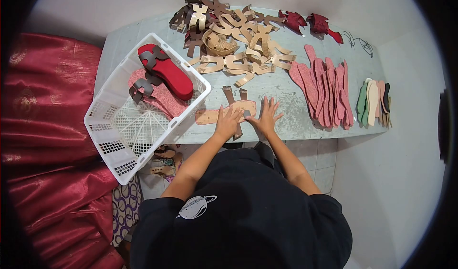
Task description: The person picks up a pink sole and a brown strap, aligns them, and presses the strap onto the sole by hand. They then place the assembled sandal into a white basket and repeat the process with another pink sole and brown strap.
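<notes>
A pinkish-tan sole piece (206, 116) lies crosswise near the table's front edge, over a dark brown strap piece (229, 95) whose ends stick out above and below it. My left hand (229, 121) rests on the middle of the sole, fingers spread. At the sole's right end, my right hand (265, 118) lies with its fingers apart, mostly on the tabletop, its thumb reaching toward the strap. Neither hand is closed around anything.
A white basket (102, 149) with red and pink sandals (174, 78) stands at the left. Behind are tan and brown straps (234, 61) and dark red pieces (318, 24). Pink soles (329, 92) and coloured soles (372, 102) lie right. A red curtain (47, 140) hangs far left.
</notes>
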The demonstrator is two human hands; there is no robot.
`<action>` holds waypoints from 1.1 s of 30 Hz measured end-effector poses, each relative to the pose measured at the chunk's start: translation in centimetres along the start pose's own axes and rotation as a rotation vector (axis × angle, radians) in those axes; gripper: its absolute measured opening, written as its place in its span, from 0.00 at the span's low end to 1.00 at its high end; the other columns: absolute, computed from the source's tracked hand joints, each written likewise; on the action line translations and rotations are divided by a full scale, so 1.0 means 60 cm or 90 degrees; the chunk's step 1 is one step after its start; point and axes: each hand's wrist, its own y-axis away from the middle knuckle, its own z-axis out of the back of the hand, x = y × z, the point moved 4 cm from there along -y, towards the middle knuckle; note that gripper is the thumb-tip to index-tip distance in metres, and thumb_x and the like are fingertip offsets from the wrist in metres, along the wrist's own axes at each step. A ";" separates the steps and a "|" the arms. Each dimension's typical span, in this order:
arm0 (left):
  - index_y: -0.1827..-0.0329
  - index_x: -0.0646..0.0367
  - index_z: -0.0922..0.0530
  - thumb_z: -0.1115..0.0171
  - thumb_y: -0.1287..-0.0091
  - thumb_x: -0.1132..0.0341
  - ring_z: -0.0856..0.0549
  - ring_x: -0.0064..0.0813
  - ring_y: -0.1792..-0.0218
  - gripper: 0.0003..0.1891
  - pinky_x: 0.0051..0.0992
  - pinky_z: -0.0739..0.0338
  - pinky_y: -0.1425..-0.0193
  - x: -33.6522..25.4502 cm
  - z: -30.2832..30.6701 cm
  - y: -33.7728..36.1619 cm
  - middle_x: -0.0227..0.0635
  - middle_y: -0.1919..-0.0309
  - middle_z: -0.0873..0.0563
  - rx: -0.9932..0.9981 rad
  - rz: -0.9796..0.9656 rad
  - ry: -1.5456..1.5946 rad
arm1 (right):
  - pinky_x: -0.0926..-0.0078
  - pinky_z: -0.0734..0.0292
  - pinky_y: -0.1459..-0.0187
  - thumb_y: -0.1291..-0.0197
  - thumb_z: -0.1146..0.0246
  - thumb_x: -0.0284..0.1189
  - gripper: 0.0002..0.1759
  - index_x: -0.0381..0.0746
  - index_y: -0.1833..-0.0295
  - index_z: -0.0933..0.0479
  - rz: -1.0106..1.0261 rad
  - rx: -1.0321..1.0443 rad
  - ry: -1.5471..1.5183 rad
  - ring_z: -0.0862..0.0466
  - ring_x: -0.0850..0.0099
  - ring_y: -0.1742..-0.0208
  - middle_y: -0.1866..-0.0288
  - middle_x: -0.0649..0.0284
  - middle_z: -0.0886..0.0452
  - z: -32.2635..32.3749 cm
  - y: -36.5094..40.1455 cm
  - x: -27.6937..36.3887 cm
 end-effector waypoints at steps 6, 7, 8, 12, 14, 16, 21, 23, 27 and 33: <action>0.38 0.49 0.36 0.52 0.44 0.69 0.35 0.36 0.38 0.26 0.54 0.55 0.35 0.003 -0.001 0.002 0.32 0.40 0.31 -0.010 0.008 0.040 | 0.25 0.72 0.46 0.77 0.28 0.56 0.68 0.49 0.30 0.61 -0.090 0.036 -0.036 0.69 0.42 0.30 0.29 0.46 0.66 0.008 0.011 0.005; 0.37 0.48 0.36 0.52 0.44 0.70 0.35 0.36 0.38 0.27 0.54 0.54 0.35 0.004 0.000 0.002 0.32 0.41 0.31 -0.008 0.010 0.048 | 0.25 0.72 0.46 0.77 0.28 0.56 0.68 0.49 0.30 0.61 -0.092 0.036 -0.036 0.69 0.42 0.30 0.29 0.46 0.66 0.011 0.008 0.012; 0.37 0.47 0.37 0.52 0.44 0.70 0.35 0.36 0.39 0.28 0.54 0.54 0.35 0.004 0.001 0.002 0.32 0.41 0.31 -0.006 0.012 0.057 | 0.25 0.72 0.46 0.79 0.26 0.54 0.71 0.49 0.30 0.63 -0.161 0.080 -0.037 0.70 0.43 0.30 0.29 0.45 0.67 0.010 0.002 0.012; 0.36 0.44 0.38 0.52 0.45 0.71 0.34 0.36 0.39 0.29 0.55 0.53 0.36 0.002 0.006 0.003 0.33 0.41 0.31 0.001 0.017 0.067 | 0.27 0.70 0.45 0.84 0.22 0.48 0.78 0.53 0.30 0.71 -0.289 0.164 -0.009 0.72 0.45 0.30 0.29 0.45 0.71 0.013 -0.019 0.018; 0.37 0.42 0.37 0.52 0.45 0.72 0.34 0.37 0.40 0.29 0.54 0.52 0.36 -0.001 0.011 0.002 0.33 0.41 0.31 -0.005 0.006 0.057 | 0.27 0.70 0.44 0.85 0.21 0.47 0.78 0.55 0.30 0.72 -0.319 0.183 -0.001 0.72 0.45 0.30 0.29 0.45 0.72 0.021 -0.027 0.024; 0.37 0.41 0.37 0.52 0.45 0.72 0.34 0.36 0.39 0.29 0.55 0.52 0.36 0.002 0.004 0.004 0.33 0.41 0.32 -0.008 0.006 0.062 | 0.27 0.69 0.44 0.85 0.21 0.46 0.79 0.56 0.31 0.73 -0.350 0.203 0.009 0.73 0.45 0.30 0.29 0.45 0.73 0.021 -0.034 0.026; 0.38 0.41 0.35 0.51 0.45 0.71 0.35 0.36 0.39 0.28 0.55 0.52 0.36 0.003 0.004 0.008 0.32 0.40 0.33 -0.015 0.013 0.075 | 0.27 0.68 0.44 0.84 0.23 0.51 0.77 0.55 0.30 0.71 -0.260 0.229 0.104 0.71 0.45 0.30 0.29 0.45 0.71 0.031 -0.040 0.032; 0.39 0.41 0.34 0.50 0.46 0.70 0.36 0.35 0.38 0.28 0.56 0.53 0.36 0.000 0.006 0.006 0.31 0.40 0.33 -0.012 0.022 0.066 | 0.27 0.68 0.44 0.85 0.24 0.52 0.75 0.56 0.30 0.66 -0.145 0.225 0.124 0.70 0.45 0.30 0.29 0.45 0.69 0.032 -0.042 0.026; 0.39 0.41 0.34 0.49 0.46 0.69 0.36 0.35 0.37 0.27 0.56 0.53 0.36 0.001 0.003 0.008 0.31 0.40 0.33 -0.025 0.029 0.065 | 0.25 0.68 0.45 0.75 0.28 0.53 0.58 0.60 0.32 0.48 0.095 0.238 0.116 0.64 0.43 0.30 0.29 0.49 0.59 0.032 -0.063 0.036; 0.40 0.42 0.33 0.49 0.47 0.68 0.37 0.34 0.37 0.27 0.57 0.55 0.36 -0.002 0.002 0.009 0.32 0.39 0.33 -0.021 0.046 0.079 | 0.24 0.69 0.46 0.52 0.37 0.43 0.25 0.58 0.45 0.28 0.211 0.123 0.171 0.58 0.49 0.30 0.32 0.60 0.45 0.019 -0.128 0.068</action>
